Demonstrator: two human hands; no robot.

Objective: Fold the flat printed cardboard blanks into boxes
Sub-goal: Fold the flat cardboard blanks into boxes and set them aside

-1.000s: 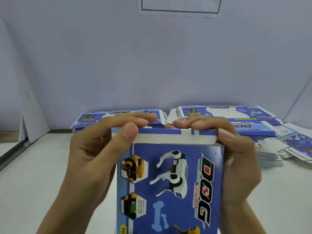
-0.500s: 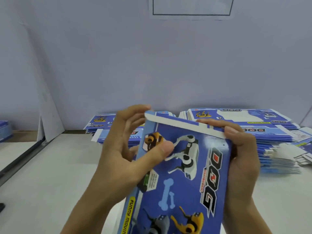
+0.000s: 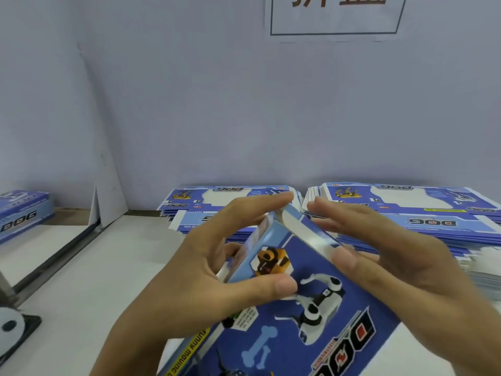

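Head view: box (image 3: 311, 302) between both hands (image 3: 206, 272).

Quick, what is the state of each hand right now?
Left hand: holds the blue box, thumb on its printed face, fingers curled over the top corner.
Right hand: open, straight fingers pressing the box's white top flap.

White table (image 3: 81, 280) in front of pale blue-grey wall (image 3: 217, 104). Paper sign (image 3: 336, 14) with dark frame and partial characters on wall, top. White board (image 3: 108, 185) leans in left corner. Black-and-white device (image 3: 13, 329) at left edge, unclear what.
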